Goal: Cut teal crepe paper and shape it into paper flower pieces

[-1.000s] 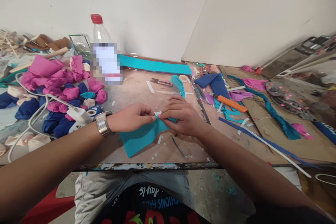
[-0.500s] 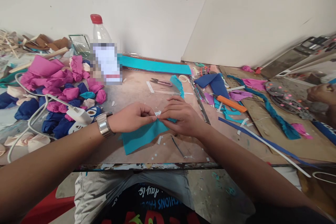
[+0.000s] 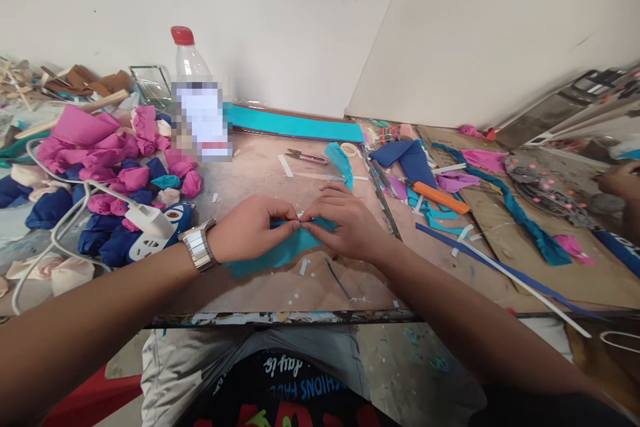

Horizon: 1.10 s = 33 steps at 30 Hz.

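My left hand [image 3: 251, 230], with a metal watch on its wrist, pinches the edge of a teal strip of thin crepe-like material [image 3: 275, 256]. Thumb and forefinger are pressed together on it. Opposite, my right hand [image 3: 346, 223] pinches the same edge, its fingertips almost touching those of the left. The strip spreads just above the table below both hands, partly covered by them. Small white scraps [image 3: 303, 267] and a thin dark piece [image 3: 339, 279] lie nearby on the tabletop.
Rolled pink, navy and cream pieces [image 3: 120, 153] crowd the left, beside a white cable and power strip [image 3: 150, 240]. Thread snips [image 3: 307, 157] and a teal band [image 3: 295, 125] lie behind. An orange cutter [image 3: 440, 197] is at right. Another person's hand [image 3: 620, 180] shows far right.
The strip's near end has swung up and away from the table's front edge, now showing less below my hands. My left hand has turned slightly; the right stays almost still.
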Motion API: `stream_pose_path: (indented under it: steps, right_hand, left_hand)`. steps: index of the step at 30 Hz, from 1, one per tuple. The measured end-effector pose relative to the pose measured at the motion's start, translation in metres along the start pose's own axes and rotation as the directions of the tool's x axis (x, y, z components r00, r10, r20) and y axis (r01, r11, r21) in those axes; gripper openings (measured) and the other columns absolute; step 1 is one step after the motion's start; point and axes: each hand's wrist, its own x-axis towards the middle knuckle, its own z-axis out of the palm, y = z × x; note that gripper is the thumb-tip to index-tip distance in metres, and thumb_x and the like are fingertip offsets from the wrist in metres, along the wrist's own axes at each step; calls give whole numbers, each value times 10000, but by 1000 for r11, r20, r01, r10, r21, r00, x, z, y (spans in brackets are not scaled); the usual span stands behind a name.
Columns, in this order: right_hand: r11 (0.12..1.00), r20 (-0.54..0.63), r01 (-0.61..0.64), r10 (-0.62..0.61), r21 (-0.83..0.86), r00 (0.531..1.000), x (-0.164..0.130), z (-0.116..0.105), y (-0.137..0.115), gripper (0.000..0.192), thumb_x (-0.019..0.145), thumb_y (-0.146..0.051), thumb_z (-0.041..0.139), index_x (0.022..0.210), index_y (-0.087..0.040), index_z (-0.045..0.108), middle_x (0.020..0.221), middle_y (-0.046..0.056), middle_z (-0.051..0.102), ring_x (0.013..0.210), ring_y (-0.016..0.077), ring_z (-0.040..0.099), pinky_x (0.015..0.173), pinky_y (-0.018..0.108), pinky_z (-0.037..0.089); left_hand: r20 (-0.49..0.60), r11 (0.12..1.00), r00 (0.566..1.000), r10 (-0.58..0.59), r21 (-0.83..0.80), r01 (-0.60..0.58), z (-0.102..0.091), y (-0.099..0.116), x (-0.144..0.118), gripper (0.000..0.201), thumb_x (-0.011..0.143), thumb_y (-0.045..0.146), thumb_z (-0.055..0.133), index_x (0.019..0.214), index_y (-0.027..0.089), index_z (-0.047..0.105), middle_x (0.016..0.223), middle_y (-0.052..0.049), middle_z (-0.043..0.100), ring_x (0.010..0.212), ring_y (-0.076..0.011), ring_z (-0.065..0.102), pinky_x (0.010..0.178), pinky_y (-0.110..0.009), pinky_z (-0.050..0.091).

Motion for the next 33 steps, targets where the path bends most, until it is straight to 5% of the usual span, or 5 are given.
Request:
stream_pose_path:
  steps: [14,21,28,33]
  right_hand:
    - [997,118,-69,65,36,991,-1,1,-1,69,965,-220,575,929,-206,632,876,39,703,962,238,601,939,423,391]
    - [993,210,-114,107,22,972,2,-3,-7,124,987,-224,509,912,-182,599,896,67,673,1010,259,576,939,442,370]
    - [990,147,-140,139,-5,979,-2,2,4,58,948,-243,640,935,-213,688,910,50,726,1039,256,607,980,456,354]
    - [994,198,-106,103,4,975,-1,1,2,101,962,-232,574,911,-198,654,905,57,707,1037,254,601,979,460,355]
  left_hand:
    - [14,841,989,144,525,-130,4,0,-4,276,1006,321,476,928,202,712,764,-30,721,669,-170,615,592,-298,288]
    - [12,806,982,191,568,-164,7,-2,-4,314,1044,340,431,962,211,705,836,-33,746,722,-170,656,595,-292,308]
    - [26,815,995,95,572,-92,6,-9,-1,353,1052,377,433,976,217,739,824,-42,761,722,-190,671,606,-295,325]
    - [20,841,995,99,533,-94,9,-9,0,372,1051,404,437,1015,221,759,839,-53,777,726,-198,681,620,-294,342]
